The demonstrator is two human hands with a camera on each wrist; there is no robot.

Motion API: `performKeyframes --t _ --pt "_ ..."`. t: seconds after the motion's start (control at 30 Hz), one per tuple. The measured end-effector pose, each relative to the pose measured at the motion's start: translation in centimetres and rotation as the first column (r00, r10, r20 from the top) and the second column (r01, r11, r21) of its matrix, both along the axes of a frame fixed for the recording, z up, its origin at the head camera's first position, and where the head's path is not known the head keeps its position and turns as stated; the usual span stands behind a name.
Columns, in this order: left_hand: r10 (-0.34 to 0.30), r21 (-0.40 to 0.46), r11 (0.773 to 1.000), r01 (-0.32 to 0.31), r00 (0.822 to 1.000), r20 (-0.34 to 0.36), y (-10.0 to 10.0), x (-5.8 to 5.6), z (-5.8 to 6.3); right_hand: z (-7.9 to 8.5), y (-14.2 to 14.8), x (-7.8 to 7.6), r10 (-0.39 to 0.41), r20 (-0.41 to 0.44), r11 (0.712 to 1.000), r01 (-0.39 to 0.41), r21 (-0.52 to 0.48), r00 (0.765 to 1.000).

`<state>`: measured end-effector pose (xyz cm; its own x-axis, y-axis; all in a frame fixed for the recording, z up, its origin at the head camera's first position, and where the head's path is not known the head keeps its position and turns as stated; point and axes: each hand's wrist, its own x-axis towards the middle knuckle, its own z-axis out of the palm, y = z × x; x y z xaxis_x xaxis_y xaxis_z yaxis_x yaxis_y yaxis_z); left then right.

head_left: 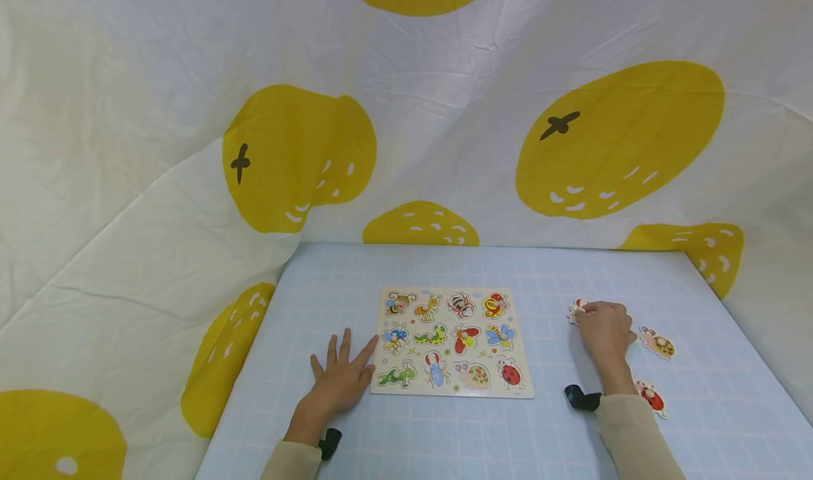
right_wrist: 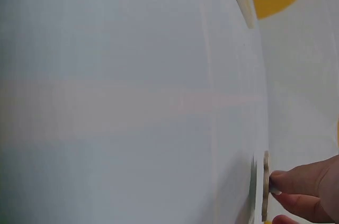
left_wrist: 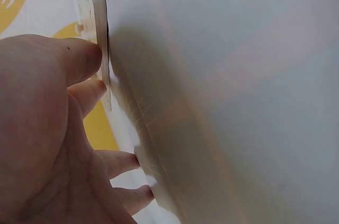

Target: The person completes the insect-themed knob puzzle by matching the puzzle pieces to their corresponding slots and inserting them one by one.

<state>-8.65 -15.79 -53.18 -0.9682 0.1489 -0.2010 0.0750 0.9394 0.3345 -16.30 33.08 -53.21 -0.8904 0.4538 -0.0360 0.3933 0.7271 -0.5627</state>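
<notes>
A wooden peg puzzle board (head_left: 413,390) printed with colourful insects lies flat in the middle of the table. My left hand (head_left: 340,383) spreads its fingers on the tabletop at the board's left side; in the left wrist view, the thumb (left_wrist: 85,60) and forefinger touch the board's edge (left_wrist: 101,33). To the right of the board, my right hand (head_left: 605,333) pinches a small puzzle piece (head_left: 574,312) by its knob. Seen edge-on in the right wrist view, this thin puzzle piece (right_wrist: 266,192) is held just off the table. Its picture is mostly hidden by the fingers.
A snail puzzle piece (head_left: 658,344) lies right of my right hand. Beside the right sleeve is a ladybird puzzle piece (head_left: 651,399), partly covered. A pale blue checked cloth (head_left: 330,275) covers the table, with a fruit-patterned curtain (head_left: 444,148) behind it.
</notes>
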Motion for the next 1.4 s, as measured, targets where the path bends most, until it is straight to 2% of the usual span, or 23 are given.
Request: performKeyframes --t 0.27,0.47,0.7,0.93,1.13,1.4 --pt "-0.003 -0.003 1.000 0.003 1.000 0.001 0.0 0.0 -0.1 0.1 -0.6 0.1 0.078 -0.040 0.997 -0.079 -0.005 0.996" --pt "-0.002 -0.001 1.000 0.002 1.000 -0.005 0.0 0.0 0.1 0.4 -1.7 0.3 0.130 -0.040 0.992 -0.129 0.014 0.991" --pt "-0.001 -0.001 1.000 0.001 1.000 0.008 0.1 0.0 0.2 0.8 -3.5 0.5 0.183 -0.087 0.983 -0.180 0.047 0.979" --pt "-0.006 -0.003 1.000 0.006 1.000 0.007 0.1 0.1 0.6 1.9 -5.7 0.8 0.242 -0.146 0.970 -0.234 0.067 0.959" --pt "-0.010 -0.004 1.000 0.010 1.000 0.004 0.2 0.1 0.8 2.3 -7.3 1.0 0.286 -0.154 0.958 -0.278 0.076 0.946" --pt "-0.006 -0.008 1.000 0.006 1.000 0.012 0.2 0.2 0.7 2.8 -9.3 1.6 0.361 -0.186 0.933 -0.350 0.088 0.914"
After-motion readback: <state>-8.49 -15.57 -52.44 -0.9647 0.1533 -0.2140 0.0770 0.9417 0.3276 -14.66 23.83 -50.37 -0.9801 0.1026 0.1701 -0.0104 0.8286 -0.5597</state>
